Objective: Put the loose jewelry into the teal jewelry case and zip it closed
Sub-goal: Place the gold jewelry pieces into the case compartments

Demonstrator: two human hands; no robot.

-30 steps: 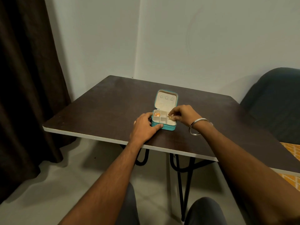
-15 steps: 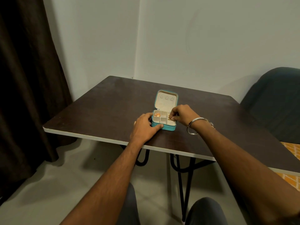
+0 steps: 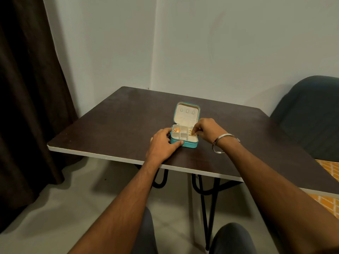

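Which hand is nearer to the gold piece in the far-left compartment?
Left. The left hand grips the case's left side beside the gold piece; the right hand is over the right compartments.

Open lid (image 3: 186, 113) blocks case's far side — table (image 3: 113, 121) bare left, right; chair (image 3: 310, 110) far right.

Teal jewelry case (image 3: 184, 143) open, lid upright; gold jewelry (image 3: 176, 130) inside.

Dark table (image 3: 113, 125) w/ black legs (image 3: 211, 202); curtain (image 3: 23, 88) left, chair (image 3: 311, 114) right, grey floor (image 3: 55, 217).
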